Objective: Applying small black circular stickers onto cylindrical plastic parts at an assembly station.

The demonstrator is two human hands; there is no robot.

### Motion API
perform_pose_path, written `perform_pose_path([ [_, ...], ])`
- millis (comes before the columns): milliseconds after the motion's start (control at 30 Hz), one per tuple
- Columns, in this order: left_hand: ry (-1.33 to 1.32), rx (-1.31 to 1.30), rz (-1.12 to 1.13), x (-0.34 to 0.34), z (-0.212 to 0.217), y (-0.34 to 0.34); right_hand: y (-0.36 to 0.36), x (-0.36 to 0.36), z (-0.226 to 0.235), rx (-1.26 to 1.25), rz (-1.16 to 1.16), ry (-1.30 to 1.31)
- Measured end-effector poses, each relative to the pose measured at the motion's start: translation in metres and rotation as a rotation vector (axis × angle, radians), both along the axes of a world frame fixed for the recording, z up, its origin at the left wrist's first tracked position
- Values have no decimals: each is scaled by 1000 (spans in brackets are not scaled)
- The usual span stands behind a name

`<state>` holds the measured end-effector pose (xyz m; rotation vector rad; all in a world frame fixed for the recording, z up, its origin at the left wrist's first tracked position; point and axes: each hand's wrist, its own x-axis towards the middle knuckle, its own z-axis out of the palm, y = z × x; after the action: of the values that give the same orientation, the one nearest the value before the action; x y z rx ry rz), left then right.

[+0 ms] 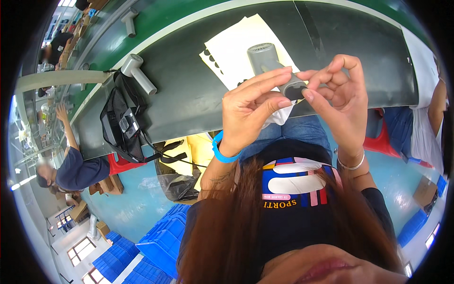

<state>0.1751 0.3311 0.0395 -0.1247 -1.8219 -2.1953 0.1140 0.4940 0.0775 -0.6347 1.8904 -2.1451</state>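
A grey hair dryer [263, 56] lies over yellow sheets [239, 40], its grilled head away from me and its handle toward me. My left hand [253, 102] is closed round the handle near its end. The handle's end carries a dark oval piece [295, 90], which looks like a black sticker. The thumb and forefinger of my right hand [338, 90] press at the rim of this end, with the other fingers curled loosely. Along the sheets' left edge sit several black round stickers [211, 58]. Some white material [282, 115] shows below my hands.
Another grey hair dryer [138, 73] stands on the dark worktable [189, 97] at the left. Beside it hangs a black mesh bag [116, 120] with a cable. A black-lined bin [172, 182] holds yellow paper. Blue crates [163, 236] stack behind me. A person [78, 170] sits at the far left.
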Motion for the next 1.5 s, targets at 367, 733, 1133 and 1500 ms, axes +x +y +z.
perform_pose_path([
  [367,3,0,9,0,0,1,-1,4,1,31,-18,35],
  [733,-31,66,72,0,6,11,-1,7,2,90,-47,92],
  [1133,-39,54,74,1,5,18,4,12,3,383,-215,540],
  [1500,-40,16,68,-1,4,16,3,13,9,584,-215,558],
])
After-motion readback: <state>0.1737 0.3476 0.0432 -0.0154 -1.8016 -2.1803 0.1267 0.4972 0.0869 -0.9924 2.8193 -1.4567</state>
